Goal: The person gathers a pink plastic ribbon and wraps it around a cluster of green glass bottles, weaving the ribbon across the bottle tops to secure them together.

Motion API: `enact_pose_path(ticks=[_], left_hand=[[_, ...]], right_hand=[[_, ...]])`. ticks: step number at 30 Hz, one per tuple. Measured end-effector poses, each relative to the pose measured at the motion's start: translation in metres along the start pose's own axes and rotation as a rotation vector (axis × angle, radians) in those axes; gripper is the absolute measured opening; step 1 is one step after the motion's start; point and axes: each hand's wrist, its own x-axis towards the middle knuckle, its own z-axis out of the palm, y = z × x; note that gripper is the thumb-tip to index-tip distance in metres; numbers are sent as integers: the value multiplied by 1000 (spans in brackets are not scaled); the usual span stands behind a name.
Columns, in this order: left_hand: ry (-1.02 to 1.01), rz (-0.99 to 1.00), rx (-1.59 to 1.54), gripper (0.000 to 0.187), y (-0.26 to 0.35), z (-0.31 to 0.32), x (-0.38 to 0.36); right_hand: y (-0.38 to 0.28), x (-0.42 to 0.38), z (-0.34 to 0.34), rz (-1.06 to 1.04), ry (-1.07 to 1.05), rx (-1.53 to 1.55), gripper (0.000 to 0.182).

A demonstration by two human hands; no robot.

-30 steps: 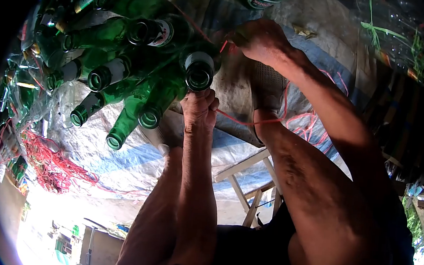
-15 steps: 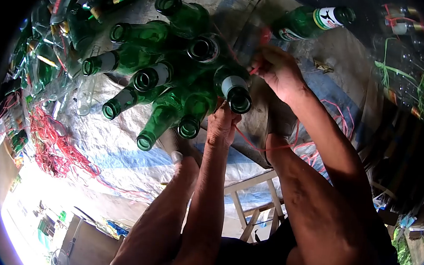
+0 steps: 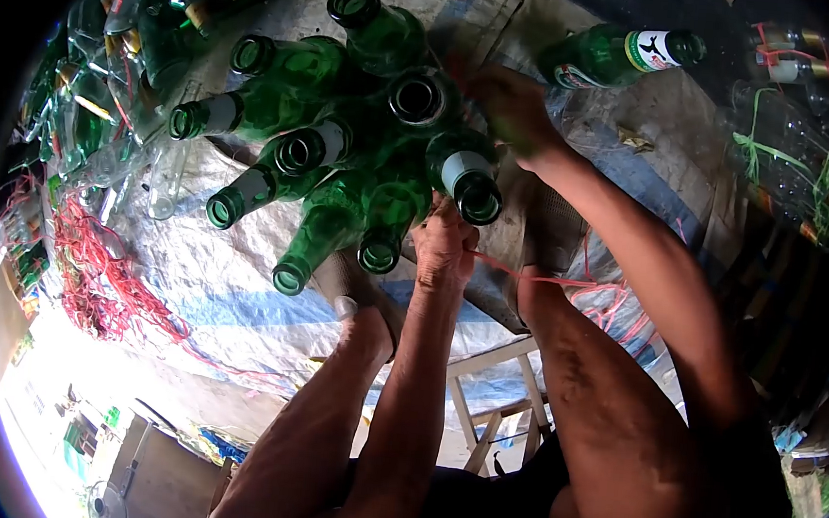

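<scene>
Several green glass bottles (image 3: 336, 204) stand bunched together, their open necks fanning outward toward me. At the near side of the bunch, my left hand (image 3: 443, 240) is closed on red plastic string (image 3: 506, 268), which trails off to the right; part of its fingers is hidden under a bottle neck. Beyond the right-hand bottles, my right hand (image 3: 509, 109) is curled and blurred, with a smear of red string at its fingertips by the bunch. Both hands are close against the glass.
One green bottle with a white label (image 3: 635, 57) lies on the sheet (image 3: 237, 289) at the far right. Loose bottles (image 3: 81, 101) pile up at the left, above a tangle of red string (image 3: 106, 279). String-tied bottles (image 3: 793, 152) lie at the right. A wooden stool (image 3: 491, 401) is between my legs.
My right hand has moved away from me and left, to the far right side of the bunch, carrying red string. My left hand stays at the near side. The view has shifted slightly.
</scene>
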Motion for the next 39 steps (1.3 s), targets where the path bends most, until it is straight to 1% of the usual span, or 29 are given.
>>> enact_pose_path(ticks=[2,4,7,10,13,16,18,19,22,23,26,29,32,35,36,38,39], left_hand=[[1,-5,-4,12,0,0,-4],[31,-18,1,12,2,-1,-7],[39,-4,15,11,2,0,-8],[16,6,11,11,4,0,-9],[14,2,24,11,3,0,-8],[15,-1,33,13,1,-1,-7],[50,-7,39,15,1,2,-7],[65,-9,30,20,0,2,-7],[44,-17,8,23,3,2,-9],[52,-16,-20,19,3,3,-10],[62,-31,-30,17,3,4,-12],[49,-5,-13,16,1,3,-15],[64,15,-29,15,0,8,-15],[52,5,8,14,3,4,-12],[28,32,26,11,2,4,-12],[68,49,59,10,-2,9,-12],[51,60,77,12,-5,8,-11]], right_hand=[[4,3,-2,-78,-35,-79,17],[5,9,-8,-78,-87,-111,17],[16,17,-8,-170,-85,-163,18],[7,12,-7,-137,-73,-155,19],[5,12,-9,-99,-110,-133,21],[-7,5,-13,74,-143,-20,21],[-3,8,-11,40,-108,-50,22],[-2,9,-10,21,-90,-63,23],[2,12,-8,-70,-96,-132,23],[2,12,-9,-90,-104,-156,22],[7,19,-5,-207,-97,-253,22],[19,24,-6,-289,-101,-300,21],[23,28,-8,-244,-108,-311,21],[20,18,-17,-94,-132,-180,21],[12,10,-19,29,-115,-64,21],[-8,-4,-29,265,-67,169,20],[-14,-11,-31,282,2,154,20]])
